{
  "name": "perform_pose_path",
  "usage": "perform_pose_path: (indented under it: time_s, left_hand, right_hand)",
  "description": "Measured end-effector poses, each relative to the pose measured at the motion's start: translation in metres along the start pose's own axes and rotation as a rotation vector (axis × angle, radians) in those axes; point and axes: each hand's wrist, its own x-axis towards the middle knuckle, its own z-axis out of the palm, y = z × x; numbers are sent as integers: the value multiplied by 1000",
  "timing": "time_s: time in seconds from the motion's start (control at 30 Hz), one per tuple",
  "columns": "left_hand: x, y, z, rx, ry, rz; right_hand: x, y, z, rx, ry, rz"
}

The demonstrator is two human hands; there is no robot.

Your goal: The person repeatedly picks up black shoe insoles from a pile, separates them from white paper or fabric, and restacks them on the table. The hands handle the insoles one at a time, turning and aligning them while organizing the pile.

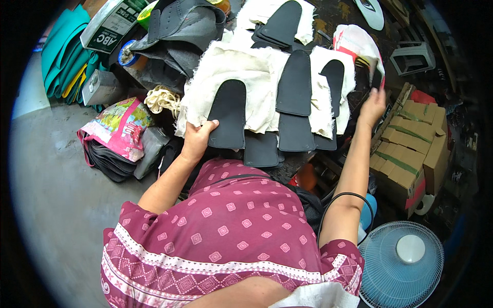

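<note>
My left hand (197, 139) is closed on the left edge of a black tongue-shaped piece (227, 115), its thumb on top. That piece lies on a frayed white cloth (210, 66), whose lower edge is also at my fingers. To its right more black pieces (294, 84) with rounded tops lie on white cloth, some overlapping. Another black piece (261, 150) shows partly under the first one. My right hand (373, 108) is raised at the right, fingers closed, beside a white and red bag (359, 38). Something dark and narrow shows above its fingertips; I cannot make out what it is.
Grey-black sheet material (179, 36) is heaped at the back left, near an open jar (132, 57) and a white-green can (114, 25). A pink bag (120, 128) stands left. Cardboard boxes (411, 133) and a blue fan (400, 267) are at the right.
</note>
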Motion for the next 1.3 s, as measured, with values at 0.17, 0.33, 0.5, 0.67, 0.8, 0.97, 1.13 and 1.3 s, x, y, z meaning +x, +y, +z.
perform_pose_path:
  time_s: [0.17,0.33,0.5,0.67,0.8,0.97,1.13,1.3]
  left_hand:
    - [-6,10,-2,-120,-51,-113]
    - [10,-6,10,-85,37,-199]
    - [13,-17,3,-58,-14,-158]
    - [14,-21,0,-49,-31,-136]
    - [14,-21,0,-14,-40,-119]
    - [13,-21,-1,-27,-64,-106]
    - [14,-24,-4,-13,-66,-124]
    - [14,-26,-4,-39,-75,-113]
  right_hand:
    - [6,-62,-33,279,123,27]
    - [-55,-124,-28,-98,-396,-712]
    - [-107,-129,-14,-152,-732,-499]
    - [-109,-120,-14,-64,-710,-476]
    - [-110,-119,-12,-58,-708,-471]
    - [-95,-112,-11,204,-654,-339]
    - [-44,-115,-22,741,-259,291]
    - [3,-133,-25,991,-87,287]
